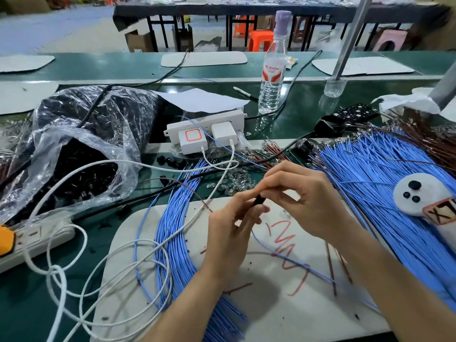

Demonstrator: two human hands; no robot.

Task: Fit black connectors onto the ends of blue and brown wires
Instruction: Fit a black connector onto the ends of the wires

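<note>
Over the white mat at the near edge of the worktop, as the head view has it, both hands meet on one black connector. The left hand comes up from below with its fingers curled, their tips pinching the connector's lower end. The right hand reaches in from the right, thumb and forefinger closed on the upper end.

The connector's long axis tilts from lower left to upper right, so it lies straight between the two sets of fingertips, neither hand nearer than the other. A single blue wire emerges beneath the left fingers and trails off toward the lower right across the mat. Its end is hidden by the hands, so I cannot tell whether it is seated. To my eye, the coming push must run along that tilted axis.

A crumpled plastic bag on the left lies with its mouth toward the mat, holding a heap of loose black connectors. On the right, a white round lid rests on the blue wire bundle and carries three small black pieces. Brown wires fan out behind that bundle. A capped water bottle stands upright further back; what it holds I cannot make out.
</note>
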